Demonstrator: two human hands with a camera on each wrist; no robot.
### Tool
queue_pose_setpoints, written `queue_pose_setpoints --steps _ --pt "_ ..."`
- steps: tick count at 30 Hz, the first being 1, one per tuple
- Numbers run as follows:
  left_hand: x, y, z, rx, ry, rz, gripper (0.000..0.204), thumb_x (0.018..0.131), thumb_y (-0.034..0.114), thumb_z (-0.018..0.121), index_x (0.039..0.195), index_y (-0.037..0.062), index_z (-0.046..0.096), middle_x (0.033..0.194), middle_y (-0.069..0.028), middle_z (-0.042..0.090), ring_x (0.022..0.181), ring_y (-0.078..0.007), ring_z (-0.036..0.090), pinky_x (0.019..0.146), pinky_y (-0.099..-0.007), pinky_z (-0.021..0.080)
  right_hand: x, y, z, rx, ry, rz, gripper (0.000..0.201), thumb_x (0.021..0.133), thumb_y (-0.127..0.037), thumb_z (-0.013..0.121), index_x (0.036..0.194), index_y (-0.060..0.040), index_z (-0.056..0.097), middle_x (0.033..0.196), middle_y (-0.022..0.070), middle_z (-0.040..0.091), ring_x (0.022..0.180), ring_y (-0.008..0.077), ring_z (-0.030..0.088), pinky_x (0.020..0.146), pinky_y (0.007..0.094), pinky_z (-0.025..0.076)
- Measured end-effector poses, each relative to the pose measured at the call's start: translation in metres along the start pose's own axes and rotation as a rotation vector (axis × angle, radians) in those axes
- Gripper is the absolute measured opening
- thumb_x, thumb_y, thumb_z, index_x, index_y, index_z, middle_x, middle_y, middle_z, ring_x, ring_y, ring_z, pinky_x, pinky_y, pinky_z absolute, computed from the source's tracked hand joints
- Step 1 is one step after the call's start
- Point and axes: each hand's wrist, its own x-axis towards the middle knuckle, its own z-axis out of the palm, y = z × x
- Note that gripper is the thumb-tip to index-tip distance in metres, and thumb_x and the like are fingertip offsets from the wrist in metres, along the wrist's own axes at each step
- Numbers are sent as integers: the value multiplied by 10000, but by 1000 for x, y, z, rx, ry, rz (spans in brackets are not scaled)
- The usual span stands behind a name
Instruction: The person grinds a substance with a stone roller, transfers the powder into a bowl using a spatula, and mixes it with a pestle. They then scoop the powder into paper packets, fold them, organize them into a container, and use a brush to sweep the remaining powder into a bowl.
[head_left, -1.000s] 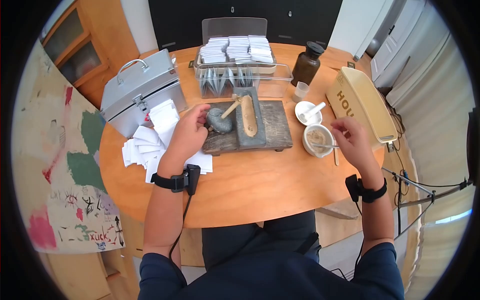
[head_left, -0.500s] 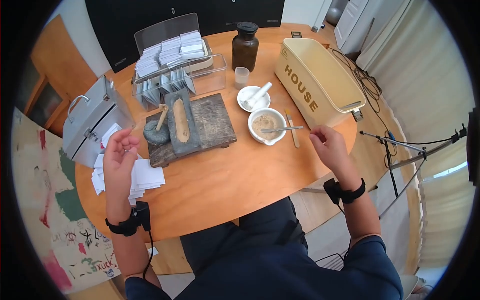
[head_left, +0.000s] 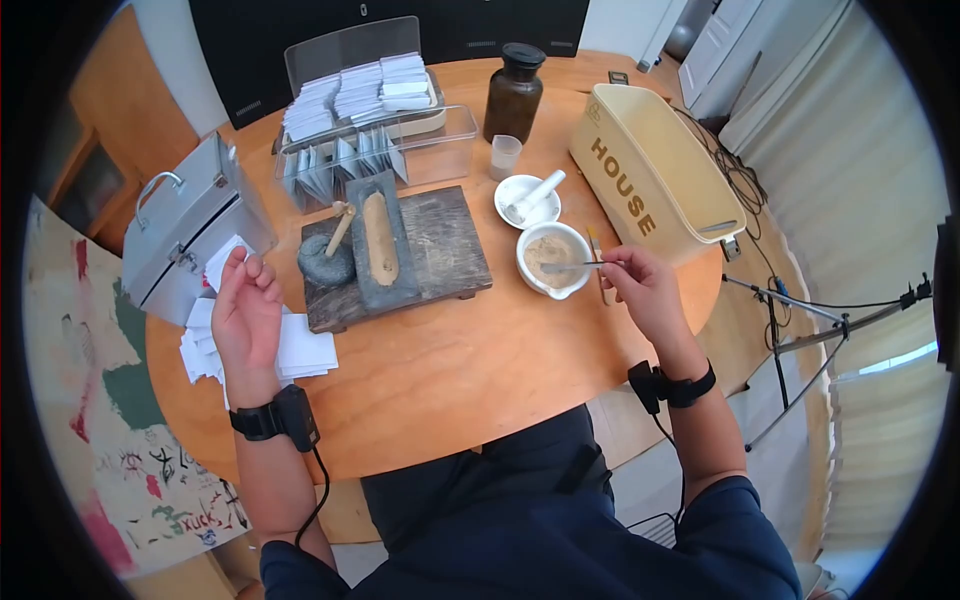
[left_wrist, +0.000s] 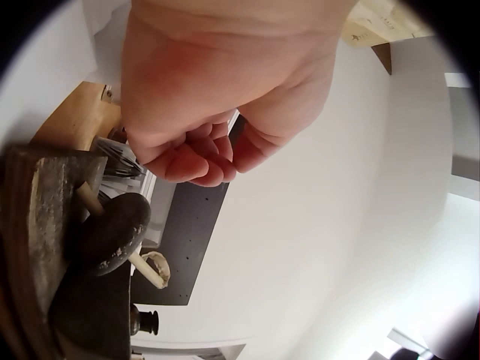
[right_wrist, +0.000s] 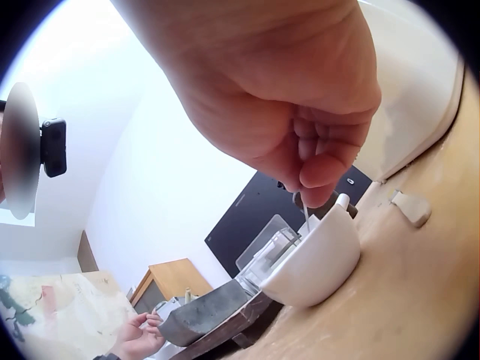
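My right hand [head_left: 645, 290] pinches the handle end of a slim metal spatula [head_left: 572, 267] between thumb and fingertips. The spatula's other end lies in a white mortar [head_left: 551, 292] that holds beige powder [head_left: 547, 252]. In the right wrist view, the fingertips are just above the rim of the mortar [right_wrist: 319, 262]. My left hand [head_left: 250, 315] is raised over white paper slips [head_left: 308, 348], palm up with fingers loosely curled and nothing in them. To its right, a round stone wheel [head_left: 326, 264] with a wooden handle [head_left: 341, 232] leans by a stone grinding trough [head_left: 406, 262] on a dark wooden board [head_left: 450, 240].
Beyond the mortar, a white pestle [head_left: 541, 194] lies on a small dish [head_left: 510, 192]. A flat brush [head_left: 607, 293] lies beside the mortar. Around them stand a cream HOUSE bin [head_left: 622, 190], brown jar [head_left: 514, 100], plastic cup [head_left: 505, 157], clear boxes [head_left: 450, 150] of packets and a metal case [head_left: 195, 240].
My right hand has moved left from beside the mortar and taken hold of the spatula. My left hand first drew back from the stone wheel toward the paper slips. The head view has turned right.
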Motion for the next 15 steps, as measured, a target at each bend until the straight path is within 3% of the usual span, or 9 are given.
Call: queue_pose_setpoints --steps 1,3,4,6,9,12,15 --pt "0 -1 -1 -13 -3 -5 243 958 54 522 1199 27 508 940 -58 510 833 -160 476 692 -270 419 -1 -2 1 -12 -8 -2 113 933 -47 636 1014 31 645 774 42 654 659 90 610 567 254 487" --pt "-3 -5 -4 -40 9 2 241 959 55 520 1198 30 507 939 -59 507 834 -160 475 692 -271 418 -3 -7 1 -295 73 -306 64 894 -3 651 955 11 667 771 64 668 676 122 638 587 274 506" --pt "-4 -6 -6 -54 -18 -5 229 975 74 513 1199 27 515 928 -53 497 838 -158 473 697 -268 417 -4 -14 0 -306 56 -315 64 894 -3 651 955 11 667 771 64 668 676 122 638 587 274 506" --pt "-5 -10 -9 -74 -30 2 220 990 92 506 1199 24 523 918 -48 487 841 -155 471 701 -265 416 -9 -36 -6 -785 103 -737 99 846 44 661 935 4 680 775 92 679 679 165 657 610 287 521" --pt "-6 -14 -12 -89 -61 25 223 987 89 504 1203 31 516 914 -45 488 843 -154 474 699 -264 421 -16 -55 -5 -853 161 -854 139 814 71 668 937 7 684 776 108 682 674 193 660 609 285 526" --pt "-5 -15 -7 -63 -29 -14 191 978 91 512 1165 51 514 906 -35 490 840 -152 476 692 -265 426 -14 -79 11 -555 132 -696 128 834 86 660 936 15 691 790 107 688 681 181 658 595 270 522" --pt "-4 -16 -8 -48 -14 -16 176 975 101 520 1145 57 514 903 -34 492 835 -150 477 694 -266 427 3 -114 53 -434 40 -733 118 845 85 654 937 19 689 790 114 685 675 186 660 603 271 521"
